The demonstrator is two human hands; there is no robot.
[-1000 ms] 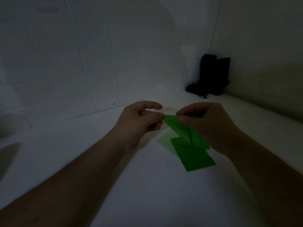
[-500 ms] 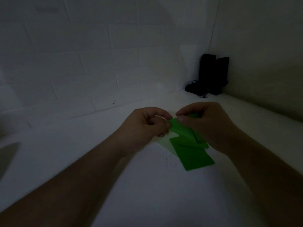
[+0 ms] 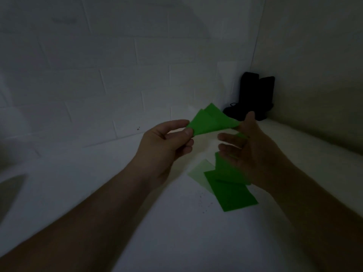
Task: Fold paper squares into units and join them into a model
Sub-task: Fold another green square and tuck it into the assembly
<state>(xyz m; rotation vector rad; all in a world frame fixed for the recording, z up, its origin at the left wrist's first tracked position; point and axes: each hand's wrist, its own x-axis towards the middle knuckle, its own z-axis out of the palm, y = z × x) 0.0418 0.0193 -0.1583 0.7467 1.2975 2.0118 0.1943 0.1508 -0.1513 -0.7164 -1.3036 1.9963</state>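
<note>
Dim scene, seen from the head camera; a folded piece of green paper (image 3: 211,122) held up in the air between two bare hands, above the white table surface (image 3: 176,232) and in front of the white brick wall (image 3: 117,75); two pointed flaps visible at its far top edge.

Left hand (image 3: 167,142) at the left corner of the folded paper, pinching it between thumb and forefinger; remaining fingers curled under.

Right hand (image 3: 249,148) at the right corner of the same paper; thumb raised at the far side, touching the tip of the paper; other fingers rather straight and loosely spread below it, pointing left; not possible to tell surely if the corner is pinched or only supported.

Below the right hand, lying flat on the table: a stack of green paper squares (image 3: 233,189), overlapping each other, partly covered by the right wrist; just left of them, touching or slightly under, one pale green sheet (image 3: 200,171).

In the far right corner, against the wall, well apart from the hands: a black object (image 3: 253,95), upright, with a dark cord at its base; too dark to identify.
</note>
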